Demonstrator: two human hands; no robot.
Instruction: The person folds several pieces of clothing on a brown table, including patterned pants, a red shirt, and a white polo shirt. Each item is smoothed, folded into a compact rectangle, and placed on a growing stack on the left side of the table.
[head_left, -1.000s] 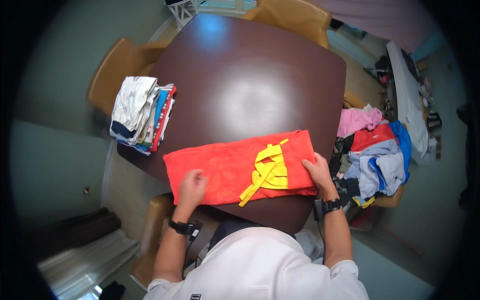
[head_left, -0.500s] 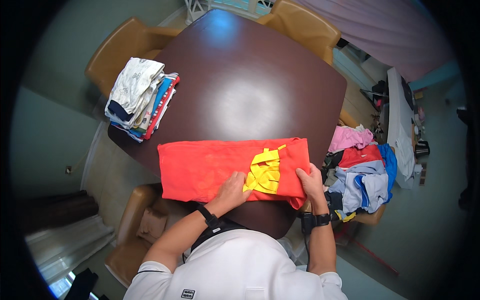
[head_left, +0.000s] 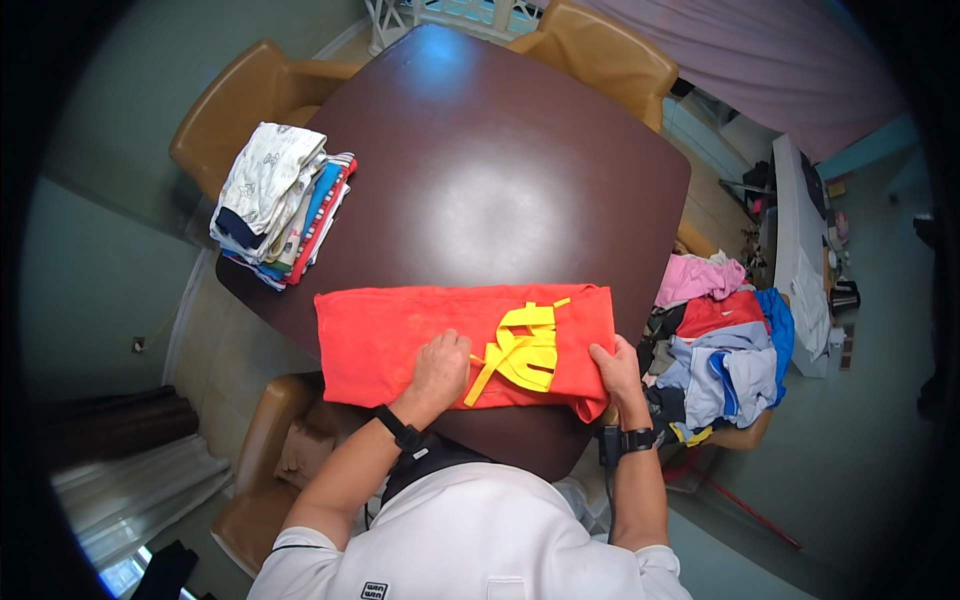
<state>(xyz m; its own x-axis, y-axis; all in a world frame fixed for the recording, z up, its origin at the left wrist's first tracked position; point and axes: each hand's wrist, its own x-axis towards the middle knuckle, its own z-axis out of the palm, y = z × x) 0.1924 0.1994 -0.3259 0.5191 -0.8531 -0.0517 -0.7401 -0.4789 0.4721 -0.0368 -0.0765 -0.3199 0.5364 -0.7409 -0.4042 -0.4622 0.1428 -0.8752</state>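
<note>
A red garment, folded into a long rectangle, lies along the near edge of the table. Yellow strips, perhaps a print or drawstring, show on its right part. My left hand rests on the fabric just left of the yellow, fingers curled in; whatever they pinch is hidden. One yellow end reaches close to these fingers, and another strip runs down to the garment's near edge. At the right end, my right hand grips the red cloth, thumb on top and fingers beneath.
A stack of folded clothes sits at the table's left corner. On the right, a heap of loose clothes covers a chair. Brown chairs surround the dark table.
My left hand has moved left, off the yellow strips, and one strip now slants toward the near edge. My right hand keeps its grip with barely any shift.
</note>
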